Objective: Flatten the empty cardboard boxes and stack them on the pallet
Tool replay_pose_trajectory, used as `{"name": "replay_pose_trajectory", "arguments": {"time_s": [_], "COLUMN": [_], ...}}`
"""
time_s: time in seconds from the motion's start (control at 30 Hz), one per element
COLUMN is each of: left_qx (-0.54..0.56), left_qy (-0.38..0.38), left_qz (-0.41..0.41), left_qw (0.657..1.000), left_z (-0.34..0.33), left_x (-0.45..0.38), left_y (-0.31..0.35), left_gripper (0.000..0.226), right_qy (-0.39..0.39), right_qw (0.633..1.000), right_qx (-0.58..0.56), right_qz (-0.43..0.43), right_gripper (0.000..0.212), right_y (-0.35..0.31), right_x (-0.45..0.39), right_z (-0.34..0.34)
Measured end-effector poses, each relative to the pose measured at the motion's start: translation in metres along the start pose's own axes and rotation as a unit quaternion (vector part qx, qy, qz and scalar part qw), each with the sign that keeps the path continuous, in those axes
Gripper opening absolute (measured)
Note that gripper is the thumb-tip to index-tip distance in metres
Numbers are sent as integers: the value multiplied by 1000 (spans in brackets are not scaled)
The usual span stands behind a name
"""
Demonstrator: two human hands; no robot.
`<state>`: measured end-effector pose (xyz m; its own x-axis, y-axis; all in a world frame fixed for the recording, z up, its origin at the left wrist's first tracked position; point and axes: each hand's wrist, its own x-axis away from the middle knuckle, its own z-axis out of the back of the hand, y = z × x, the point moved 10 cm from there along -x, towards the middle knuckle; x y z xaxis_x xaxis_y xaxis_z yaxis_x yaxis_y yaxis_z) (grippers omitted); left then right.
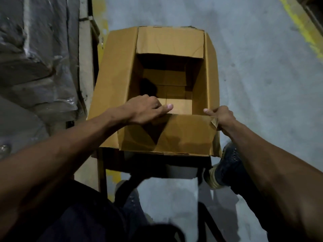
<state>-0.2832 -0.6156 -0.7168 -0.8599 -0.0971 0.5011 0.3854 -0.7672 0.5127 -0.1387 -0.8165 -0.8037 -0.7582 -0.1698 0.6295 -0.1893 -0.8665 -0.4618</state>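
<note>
An open brown cardboard box (174, 41) stands upright on the concrete floor in front of me, its four top flaps spread outward and its inside empty. My left hand (145, 110) grips the left end of the near flap's edge, fingers curled over it into the box and thumb stretched along the rim. My right hand (221, 116) grips the right end of the same flap at its torn corner, thumb pointing inward. The box bottom is still folded shut. No pallet is in view.
Plastic-wrapped goods (35, 58) are stacked at the left beside a cardboard edge. A yellow painted line (304, 32) crosses the grey floor at the upper right. My shoe (225, 170) stands just right of the box's near corner.
</note>
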Motion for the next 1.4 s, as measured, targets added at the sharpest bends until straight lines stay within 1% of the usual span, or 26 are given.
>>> {"name": "replay_pose_trajectory", "arguments": {"time_s": [0.07,0.1,0.17,0.2,0.27,0.33,0.37,0.43,0.47,0.6,0.7,0.77,0.87,0.93,1.07,1.2,1.23,1.33,1.4], "left_qx": [47,53,29,9,-47,-93,-94,-81,-87,-138,-122,-133,-163,-176,-167,-156,-159,-163,-139], "left_qy": [-70,-119,-210,-244,-283,-276,-262,-227,-206,-85,-41,-31,-27,-38,-83,-138,-149,-172,-187], "left_qz": [31,42,39,33,42,53,57,64,69,85,85,78,59,52,40,35,39,53,58], "left_qw": [996,991,976,969,957,955,959,968,972,983,988,988,984,982,982,977,975,970,971], "left_z": [-5,-13,-36,-50,-81,-109,-121,-144,-152,-160,-163,-168,-176,-181,-201,-216,-216,-212,-203], "left_x": [14,21,34,37,42,41,39,34,33,26,27,32,42,50,74,92,95,92,86], "left_y": [5,7,13,14,9,3,1,-2,-5,-13,-16,-15,-14,-13,-7,-3,-3,-4,-5], "left_gripper": [60,51,36,36,48,65,63,46,42,40,30,26,23,24,25,32,35,43,55], "right_qy": [-26,-37,-44,-48,-49,-45,-43,-40,-37,-29,-25,-15,-6,-1,1,7,12,18,14], "right_qw": [999,997,995,996,996,996,996,993,991,990,992,992,991,990,989,988,988,987,987], "right_qx": [46,72,86,80,74,77,82,113,131,138,123,122,130,137,141,144,142,154,152], "right_qz": [9,9,7,2,-3,-1,0,3,4,12,7,-4,-16,-25,-41,-50,-51,-53,-48], "right_gripper": [31,30,29,29,29,31,33,34,35,34,31,30,30,30,24,10,11,26,24], "right_y": [-2,0,7,11,17,20,20,23,24,29,33,38,47,52,68,85,86,86,80], "right_x": [8,12,19,21,28,34,36,38,39,37,36,40,53,63,88,106,109,112,108], "right_z": [-7,-10,-14,-15,-18,-21,-22,-25,-27,-38,-43,-45,-51,-53,-58,-64,-63,-56,-52]}}
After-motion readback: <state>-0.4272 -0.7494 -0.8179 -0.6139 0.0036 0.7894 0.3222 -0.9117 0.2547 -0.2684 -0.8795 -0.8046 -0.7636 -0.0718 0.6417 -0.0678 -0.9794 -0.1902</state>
